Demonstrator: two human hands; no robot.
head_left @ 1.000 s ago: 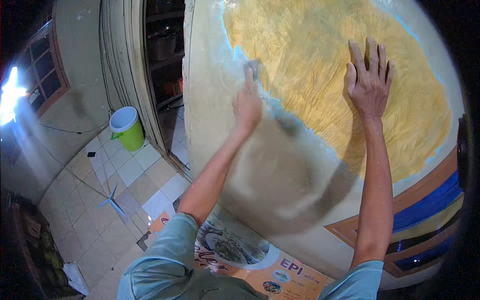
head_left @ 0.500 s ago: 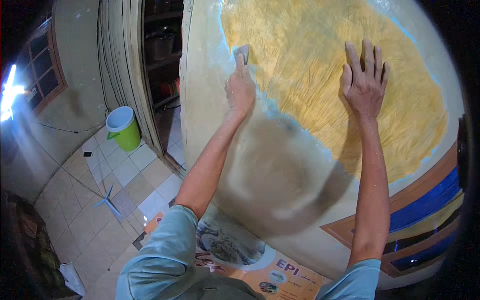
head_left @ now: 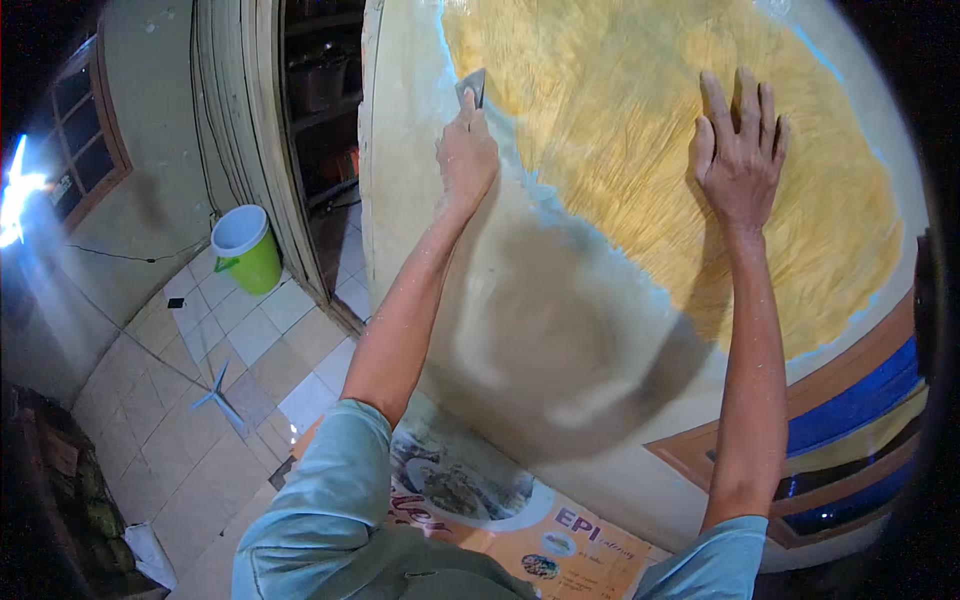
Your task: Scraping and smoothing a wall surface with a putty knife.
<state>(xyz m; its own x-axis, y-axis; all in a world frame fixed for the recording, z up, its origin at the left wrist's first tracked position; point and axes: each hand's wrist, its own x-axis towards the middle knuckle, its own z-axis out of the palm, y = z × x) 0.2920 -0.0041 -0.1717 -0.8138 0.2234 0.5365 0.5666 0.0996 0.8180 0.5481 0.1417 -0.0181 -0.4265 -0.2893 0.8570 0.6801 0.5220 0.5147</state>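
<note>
My left hand (head_left: 467, 160) is closed around a putty knife (head_left: 471, 87), its grey blade against the wall at the left edge of a large yellow patch (head_left: 620, 150). The patch has a wrinkled, streaky surface and a ragged light-blue rim (head_left: 545, 195). Around it the wall (head_left: 540, 310) is plain beige-grey, with shadows of my arms across it. Over on the right, my right hand (head_left: 742, 165) lies flat on the yellow area with its fingers spread, holding nothing. The putty knife's handle is mostly hidden in my left hand.
A printed orange banner (head_left: 480, 510) lies below the wall. On the tiled floor to the left stand a green bucket (head_left: 252, 265) and a light-blue three-armed object (head_left: 218, 398). A doorway (head_left: 325, 130) with dark shelves opens beside the wall. A wood-framed window (head_left: 800, 440) is at lower right.
My left hand and the putty knife have shifted slightly up and left along the patch's edge. The right hand sits a little farther right, still flat.
</note>
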